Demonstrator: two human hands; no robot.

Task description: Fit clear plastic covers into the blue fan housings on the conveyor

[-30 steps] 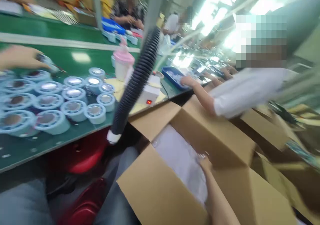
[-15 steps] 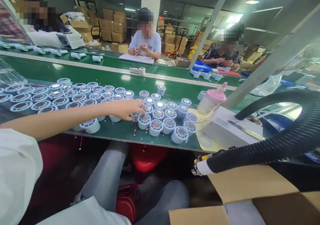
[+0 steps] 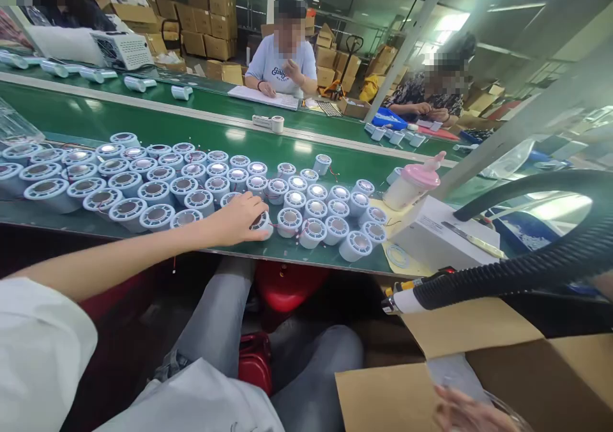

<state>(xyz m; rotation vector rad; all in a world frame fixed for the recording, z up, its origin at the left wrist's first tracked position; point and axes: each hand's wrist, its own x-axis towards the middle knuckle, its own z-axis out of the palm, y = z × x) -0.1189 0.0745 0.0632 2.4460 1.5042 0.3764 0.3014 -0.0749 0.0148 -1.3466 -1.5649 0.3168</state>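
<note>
View's been swung back from the carton (image 3: 383, 393) (5 o'clock) to the bench (image 3: 292, 252). Left hand (image 3: 239, 220), at 9 o'clock just off centre, has been shifted slightly left and nearer the front edge since half a second ago. A light-blue cup (image 3: 260, 223) is now held there, thumb and fingers closed narrow around its top; cup looks seated on the bench, not lifted. More cups (image 3: 313, 231) are packed close by, at 3 and 9-11 o'clock from the hand.

Right hand (image 3: 467, 409) is back in frame at 4-5 o'clock, over the carton opening, blurred. Clear curved piece (image 3: 510, 408) is seen just beside it; grip can't be told. Net, as judged: both stations are worked at once, cup left, carton right.
</note>
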